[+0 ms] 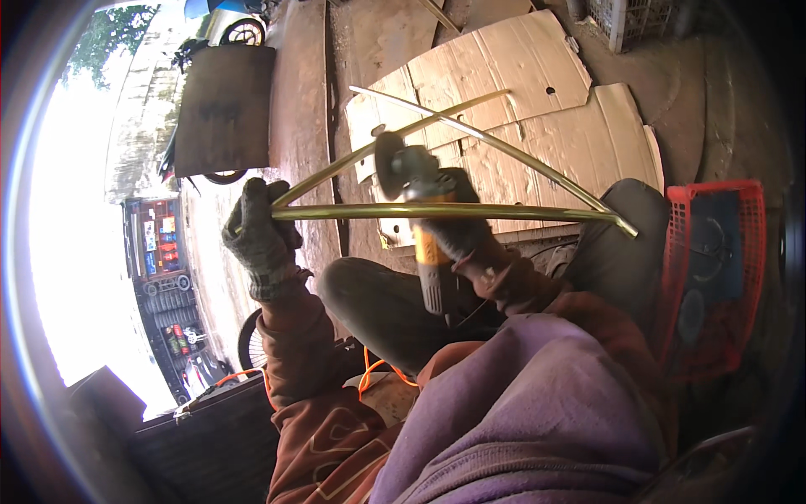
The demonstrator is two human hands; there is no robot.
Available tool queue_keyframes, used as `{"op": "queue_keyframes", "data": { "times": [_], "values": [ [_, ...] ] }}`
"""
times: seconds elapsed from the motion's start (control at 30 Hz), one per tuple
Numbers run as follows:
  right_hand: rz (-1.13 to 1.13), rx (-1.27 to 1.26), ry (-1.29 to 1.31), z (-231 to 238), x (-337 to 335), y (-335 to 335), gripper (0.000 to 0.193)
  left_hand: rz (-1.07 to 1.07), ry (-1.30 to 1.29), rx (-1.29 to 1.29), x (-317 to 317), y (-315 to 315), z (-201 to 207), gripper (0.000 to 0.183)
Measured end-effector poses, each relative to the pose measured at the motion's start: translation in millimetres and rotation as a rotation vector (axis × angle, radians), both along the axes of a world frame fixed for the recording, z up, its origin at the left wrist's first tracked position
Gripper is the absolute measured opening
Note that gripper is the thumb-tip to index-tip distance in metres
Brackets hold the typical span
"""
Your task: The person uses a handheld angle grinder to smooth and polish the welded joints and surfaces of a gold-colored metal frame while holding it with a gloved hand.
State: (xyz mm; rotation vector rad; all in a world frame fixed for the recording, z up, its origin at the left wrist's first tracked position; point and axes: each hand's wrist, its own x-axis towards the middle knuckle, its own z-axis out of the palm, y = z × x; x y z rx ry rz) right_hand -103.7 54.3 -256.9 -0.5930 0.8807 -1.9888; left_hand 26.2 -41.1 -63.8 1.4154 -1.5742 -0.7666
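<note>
My left hand (262, 239), in a grey work glove, is closed round the left corner of a triangular frame of brassy metal tubes (353, 212). One tube runs across in front of me, and its right end lies over my right knee (634, 206). Two other tubes cross each other farther out. My right hand (466, 231), gloved and slightly blurred, grips a yellow and black angle grinder (430, 256). The grinder's body passes under the near tube. Its dark disc (389, 165) is close beside the slanting tube; whether they touch I cannot tell.
Flattened cardboard sheets (495, 59) cover the floor ahead. At my right stands a red plastic crate (750, 277) with a dark panel in it; another crate (617, 21) is at the far right. An orange cord (369, 374) runs by my left leg. A dark board (225, 109) stands far left.
</note>
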Motion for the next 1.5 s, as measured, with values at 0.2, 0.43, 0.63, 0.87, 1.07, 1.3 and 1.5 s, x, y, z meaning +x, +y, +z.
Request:
{"op": "queue_keyframes", "data": {
  "times": [0.2,0.43,0.63,0.87,1.07,1.3,1.5],
  "values": [
    [-0.011,0.185,-0.28,-45.2,-4.5,-9.6,0.031,0.019,0.027,0.002,3.6,2.1,-5.3,0.041],
    [0.016,0.043,-0.105,-28.9,23.8,-4.7,0.04,0.003,0.048,0.017,23.8,1.0,-11.6,0.04],
    [0.157,0.166,-0.138,-27.4,-2.7,-5.3,0.036,0.042,0.033,-0.008,16.8,-0.6,-11.6,0.042],
    [0.365,-0.067,-0.021,18.3,11.1,23.8,0.053,-0.061,0.07,0.0,-17.7,-20.4,0.9,0.038],
    [0.352,-0.073,0.096,-5.6,37.6,59.8,0.064,-0.193,-0.063,-0.003,-57.7,-102.0,56.0,0.033],
    [0.105,-0.06,0.078,4.4,-3.3,105.8,0.066,-0.583,0.131,0.08,-85.5,-138.3,3.5,0.03],
    [-0.148,-0.108,0.116,27.9,-47.3,130.2,0.067,-0.48,-0.218,0.498,22.8,-25.1,-122.9,0.054]
  ]
}}
